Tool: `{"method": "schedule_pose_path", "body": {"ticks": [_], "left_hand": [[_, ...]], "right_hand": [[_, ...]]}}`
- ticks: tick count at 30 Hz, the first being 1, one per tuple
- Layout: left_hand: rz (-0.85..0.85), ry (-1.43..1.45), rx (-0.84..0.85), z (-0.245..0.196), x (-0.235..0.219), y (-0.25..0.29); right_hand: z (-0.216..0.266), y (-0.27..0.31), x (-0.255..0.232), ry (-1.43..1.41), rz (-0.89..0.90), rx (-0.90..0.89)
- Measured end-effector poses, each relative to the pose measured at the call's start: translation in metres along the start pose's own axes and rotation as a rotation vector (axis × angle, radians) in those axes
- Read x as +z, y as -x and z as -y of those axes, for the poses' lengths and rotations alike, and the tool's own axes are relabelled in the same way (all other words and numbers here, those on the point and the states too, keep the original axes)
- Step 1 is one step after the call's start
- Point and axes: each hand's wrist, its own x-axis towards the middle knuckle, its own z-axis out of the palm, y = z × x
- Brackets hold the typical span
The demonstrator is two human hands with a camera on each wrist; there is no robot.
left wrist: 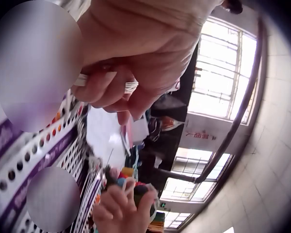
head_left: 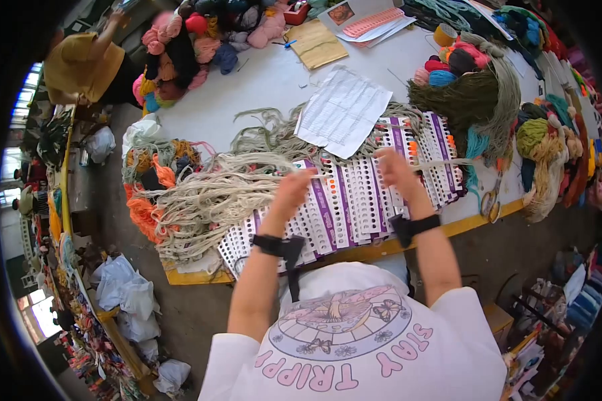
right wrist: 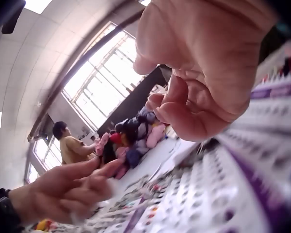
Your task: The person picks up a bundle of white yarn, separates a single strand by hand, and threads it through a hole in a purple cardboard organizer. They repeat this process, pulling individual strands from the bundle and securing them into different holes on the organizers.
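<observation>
In the head view, several white punched cards with purple bands lie overlapped along the table's front. My left hand is above their left part, beside a spread of cream yarn. The left wrist view shows its fingers curled around a white yarn strand. Over the right part of the cards is my right hand, its fingers loosely bent and thumb apart. No yarn shows in its fingers in the right wrist view. A pale strand stretches across the cards to its right.
A printed sheet lies on grey-green yarn behind the cards. Scissors are at the table's right edge. Yarn heaps stand at the right and back left. Another person is at the far left.
</observation>
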Motion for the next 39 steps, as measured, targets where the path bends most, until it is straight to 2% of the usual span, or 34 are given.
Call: {"method": "schedule_pose_path", "body": {"ticks": [2,3,6,9,12,15,18,19,22,23,27,33,36,39], "left_hand": [[0.049,0.028,-0.073,0.02,0.048,-0.025],[0.063,0.066,-0.061,0.03,0.057,-0.037],[0.016,0.117,-0.05,0.039,0.062,-0.056],[-0.013,0.145,-0.077,0.04,0.059,-0.062],[-0.196,-0.012,-0.005,0.041,0.06,-0.061],[-0.447,-0.332,0.316,0.063,0.062,-0.066],[-0.611,-0.498,0.469,0.067,0.069,-0.072],[-0.537,-0.55,0.384,0.064,0.067,-0.073],[-0.535,-0.449,0.19,0.065,0.057,-0.076],[-0.529,-0.506,0.254,0.065,0.056,-0.075],[-0.252,0.048,0.01,0.058,0.052,-0.063],[-0.149,0.113,-0.031,0.058,0.048,-0.07],[-0.255,-0.119,0.043,0.067,0.05,-0.076],[-0.474,-0.607,0.373,0.088,0.047,-0.092]], "right_hand": [[-0.017,-0.01,0.029,-0.19,0.19,0.118],[-0.02,-0.01,0.037,-0.243,0.204,0.134],[-0.023,-0.011,0.037,-0.387,0.253,0.225],[-0.026,-0.014,0.03,-0.351,0.261,0.224],[-0.038,-0.023,0.041,0.18,0.034,-0.145],[-0.042,-0.03,0.045,0.973,-0.12,-0.235],[-0.048,-0.031,0.048,0.82,-0.306,-0.279],[-0.052,-0.031,0.047,0.783,-0.313,-0.295],[-0.056,-0.03,0.048,0.789,-0.346,-0.29],[-0.058,-0.031,0.05,0.769,-0.361,-0.305],[-0.064,-0.027,0.056,0.725,-0.423,-0.366],[-0.058,-0.024,0.055,0.679,-0.328,-0.389],[-0.055,-0.022,0.052,0.654,-0.286,-0.382],[-0.057,-0.023,0.051,0.646,-0.286,-0.399]]}}
